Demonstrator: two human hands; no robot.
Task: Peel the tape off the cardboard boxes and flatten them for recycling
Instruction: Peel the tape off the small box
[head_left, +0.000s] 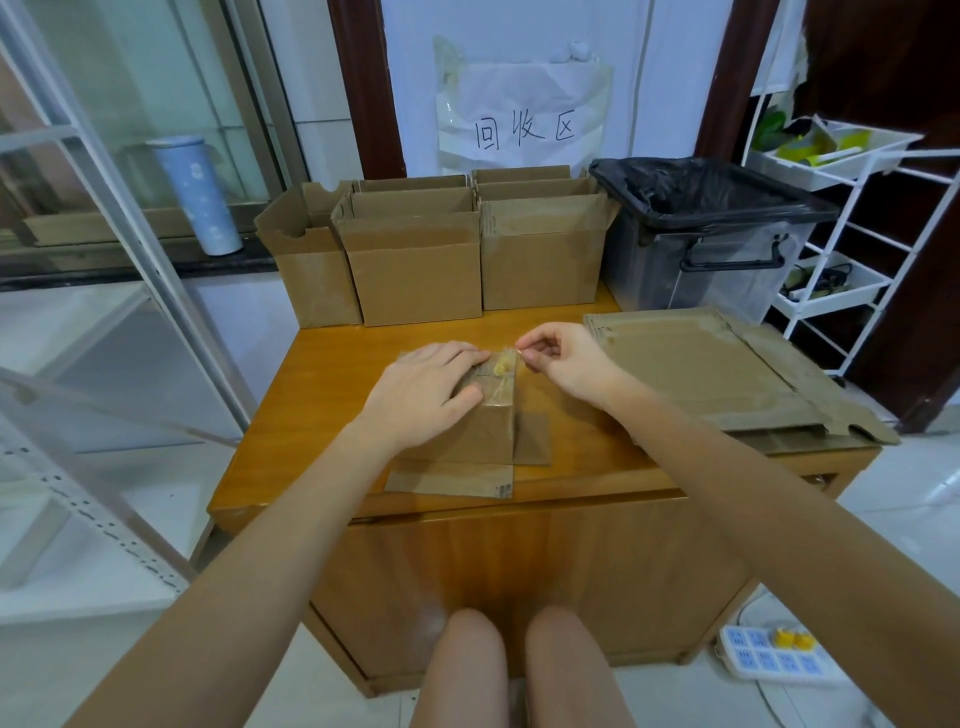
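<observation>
A small cardboard box lies on its side in the middle of the wooden table, its flaps spread towards me. My left hand rests flat on the box's top, fingers straight, pressing it down. Just right of it, my right hand pinches the end of a clear strip of tape between thumb and forefinger. The tape is lifted off the box's top edge and has a crumpled yellowish wad in it.
Three open cardboard boxes stand in a row at the table's far edge. Flattened cardboard is stacked at the right. A bin with a black liner stands behind it, a white rack further right. A power strip lies on the floor.
</observation>
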